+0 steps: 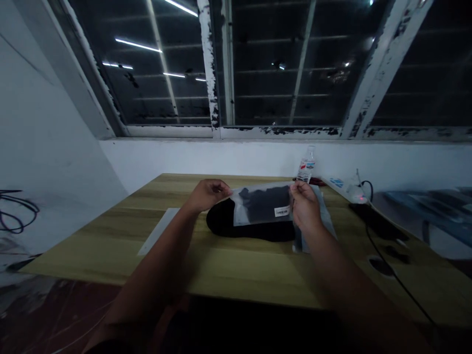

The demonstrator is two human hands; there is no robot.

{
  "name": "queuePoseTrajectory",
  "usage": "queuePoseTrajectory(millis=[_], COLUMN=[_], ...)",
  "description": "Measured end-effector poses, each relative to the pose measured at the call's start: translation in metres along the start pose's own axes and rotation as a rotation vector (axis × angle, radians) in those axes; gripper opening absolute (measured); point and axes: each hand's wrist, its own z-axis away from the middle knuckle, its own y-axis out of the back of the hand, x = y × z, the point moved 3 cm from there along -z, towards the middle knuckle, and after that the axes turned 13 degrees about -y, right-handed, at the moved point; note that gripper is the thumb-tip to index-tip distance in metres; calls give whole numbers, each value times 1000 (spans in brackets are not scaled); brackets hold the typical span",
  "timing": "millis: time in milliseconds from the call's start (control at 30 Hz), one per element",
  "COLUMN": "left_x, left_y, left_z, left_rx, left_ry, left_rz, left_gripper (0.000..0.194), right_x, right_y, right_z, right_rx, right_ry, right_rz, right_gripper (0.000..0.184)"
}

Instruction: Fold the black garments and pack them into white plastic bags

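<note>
A frosted plastic bag (241, 215) with something dark inside and a white barcode label (282, 211) is stretched between my two hands. My left hand (211, 192) pinches its upper left corner. At the upper right edge, my right hand (305, 204) grips it between thumb and fingers. Under and behind the bag lies a black, insole-shaped piece (220, 219), partly covered by it. Another clear plastic bag (324, 216) lies on the table beneath my right hand. A pale flat sheet (158, 230) rests left of the black piece, partly hidden by my left forearm.
The wooden table (221, 268) stands against a white wall below barred windows. A water bottle (307, 164) is at the back. On the right are a black phone-like slab (378, 223), a black cable (398, 282), and a round hole or dark disc (381, 266).
</note>
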Motion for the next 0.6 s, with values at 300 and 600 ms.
queuePoseTrajectory(millis=[300,600], left_x=[-4,37], left_y=[-20,-40], left_z=[7,22], left_rx=[363,62], left_ry=[-209,-537], left_rz=[289,177], left_gripper=[49,30], right_x=[-9,-45], right_y=[-6,-26], right_z=[15,49], right_rx=[-355,-674], right_ry=[239,239], right_rz=[582,967], right_gripper=[24,42])
